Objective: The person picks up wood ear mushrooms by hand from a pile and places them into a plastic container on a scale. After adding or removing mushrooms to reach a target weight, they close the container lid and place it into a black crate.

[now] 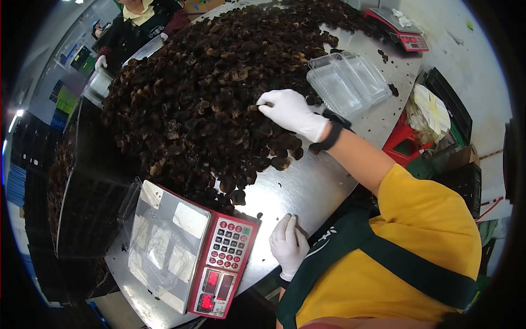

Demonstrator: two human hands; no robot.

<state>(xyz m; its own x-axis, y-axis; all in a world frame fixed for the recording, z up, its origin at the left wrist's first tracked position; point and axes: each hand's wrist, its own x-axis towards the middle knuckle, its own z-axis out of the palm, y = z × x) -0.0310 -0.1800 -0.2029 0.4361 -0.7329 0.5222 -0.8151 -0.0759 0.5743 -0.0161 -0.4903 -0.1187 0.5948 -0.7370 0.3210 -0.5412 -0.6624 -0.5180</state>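
My right hand, in a white glove, reaches over a large heap of dark brown, mushroom-like pieces. Its thumb and fingers pinch together at the near side of the heap, on what looks like one dark piece. At the near edge of the metal table rests my left hand, also gloved, with fingers curled in and nothing visible in them. To the left of that hand stands a red and silver scale with a lit red display. A clear plastic container lies on its pan.
Clear plastic trays stand beyond my right forearm. A second scale is at the far right. Several loose pieces lie on the metal table. A co-worker stands across the heap. Dark crates flank the left side.
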